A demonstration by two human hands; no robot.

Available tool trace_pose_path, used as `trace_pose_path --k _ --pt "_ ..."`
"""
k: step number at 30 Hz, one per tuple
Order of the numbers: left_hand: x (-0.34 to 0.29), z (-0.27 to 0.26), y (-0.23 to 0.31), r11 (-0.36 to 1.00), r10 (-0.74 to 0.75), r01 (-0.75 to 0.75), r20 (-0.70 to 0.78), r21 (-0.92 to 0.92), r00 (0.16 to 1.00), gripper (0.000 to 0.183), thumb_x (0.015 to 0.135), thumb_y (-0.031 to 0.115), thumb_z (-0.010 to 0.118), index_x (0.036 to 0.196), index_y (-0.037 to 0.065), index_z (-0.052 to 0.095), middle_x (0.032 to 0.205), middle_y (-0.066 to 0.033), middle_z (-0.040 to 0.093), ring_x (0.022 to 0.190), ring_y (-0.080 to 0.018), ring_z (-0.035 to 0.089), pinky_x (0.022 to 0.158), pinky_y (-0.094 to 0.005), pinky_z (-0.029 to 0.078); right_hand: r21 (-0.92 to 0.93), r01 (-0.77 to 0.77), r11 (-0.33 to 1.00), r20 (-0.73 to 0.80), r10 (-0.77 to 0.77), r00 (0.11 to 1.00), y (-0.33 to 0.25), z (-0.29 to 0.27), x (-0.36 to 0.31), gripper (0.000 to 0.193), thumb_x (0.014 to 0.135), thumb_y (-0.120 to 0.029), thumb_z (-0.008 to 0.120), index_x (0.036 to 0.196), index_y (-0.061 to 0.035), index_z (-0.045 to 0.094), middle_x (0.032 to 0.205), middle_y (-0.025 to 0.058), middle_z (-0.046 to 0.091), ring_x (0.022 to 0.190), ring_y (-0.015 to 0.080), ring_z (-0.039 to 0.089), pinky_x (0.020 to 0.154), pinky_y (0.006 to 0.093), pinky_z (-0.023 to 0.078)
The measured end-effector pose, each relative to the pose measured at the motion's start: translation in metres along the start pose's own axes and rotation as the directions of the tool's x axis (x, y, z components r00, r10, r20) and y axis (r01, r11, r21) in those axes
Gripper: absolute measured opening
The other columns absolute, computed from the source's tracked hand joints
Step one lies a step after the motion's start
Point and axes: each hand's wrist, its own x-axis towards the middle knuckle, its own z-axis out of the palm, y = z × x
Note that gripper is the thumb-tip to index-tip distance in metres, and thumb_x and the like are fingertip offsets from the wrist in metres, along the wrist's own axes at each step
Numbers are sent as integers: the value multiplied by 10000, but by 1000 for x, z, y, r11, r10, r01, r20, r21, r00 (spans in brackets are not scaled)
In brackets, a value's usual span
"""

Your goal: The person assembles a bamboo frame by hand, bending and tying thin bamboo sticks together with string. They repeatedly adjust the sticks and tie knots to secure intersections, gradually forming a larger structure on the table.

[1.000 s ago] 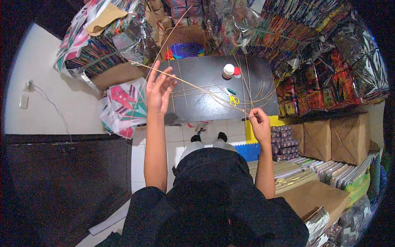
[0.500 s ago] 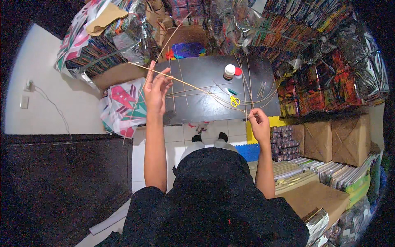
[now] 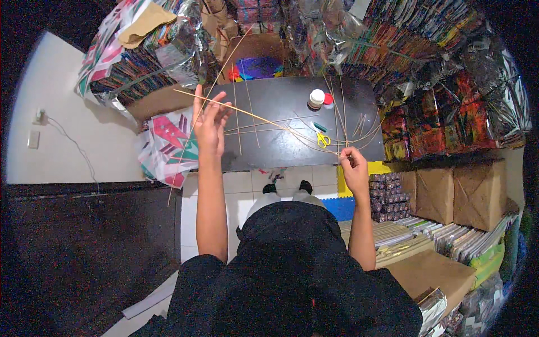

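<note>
Thin bamboo sticks, crossed into a frame (image 3: 255,115), stretch between my hands above a dark table (image 3: 269,154). My left hand (image 3: 209,126) is raised palm up, holding the frame where a long straight stick crosses the paler one. Its fingers are spread, with the sticks running between them. On the right, my right hand (image 3: 353,164) pinches the end where several sticks meet; its fingertips partly cover that spot. Beyond it on the table lie yellow-handled scissors (image 3: 322,140) and a small green stick-shaped item (image 3: 319,127).
A white-capped bottle (image 3: 316,98) stands near a red round item (image 3: 328,100) at the table's back. Tall stacks of wrapped colourful sheets (image 3: 415,42) crowd the far side. Brown-wrapped parcels (image 3: 477,194) are at right, patterned sheets (image 3: 168,143) at left.
The frame's left end has dipped slightly toward me, and my left hand has shifted a little to the left. My right hand keeps its pinch in nearly the same place.
</note>
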Motion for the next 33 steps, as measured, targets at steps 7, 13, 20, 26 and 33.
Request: trace_pose_path --k 7,13,20,26,33 --pt "5 -7 -1 1000 17 -17 -14 -4 1000 863 1003 21 610 1665 247 104 1289 -213 674 1013 -261 722 893 -411 595 10 22 1000 -16 -22 1000 -1 6 7 81 928 -77 659 954 -4 635 854 1 606 741 71 531 671 255 456" --pt "9 -7 2 1000 25 -24 -69 20 997 939 996 12 611 1664 266 2 1301 -221 671 1013 -265 725 914 -431 594 33 2 999 10 -2 1000 -2 8 16 64 934 -68 662 951 -11 640 840 -16 588 736 55 506 652 248 434" --pt "8 -22 5 997 76 -76 -130 4 989 967 985 -1 621 1664 266 -13 1298 -208 676 1002 -246 721 909 -445 584 99 37 994 60 -43 997 -10 14 35 43 948 -57 654 940 -26 625 825 -46 562 719 44 479 636 238 410" --pt "-1 -42 8 992 128 -124 -214 32 968 881 983 15 641 1660 235 123 1260 -169 691 977 -207 715 884 -398 580 255 -124 959 183 78 980 -30 21 55 46 961 -47 612 927 -68 589 777 -69 505 665 31 436 583 222 358" --pt "-7 -56 4 996 93 -79 -422 52 902 629 971 67 695 1530 153 420 1207 -107 708 954 -169 709 841 -348 589 377 -170 911 243 80 967 -41 35 73 65 956 -55 562 906 -90 585 714 -78 465 598 23 396 519 228 297"
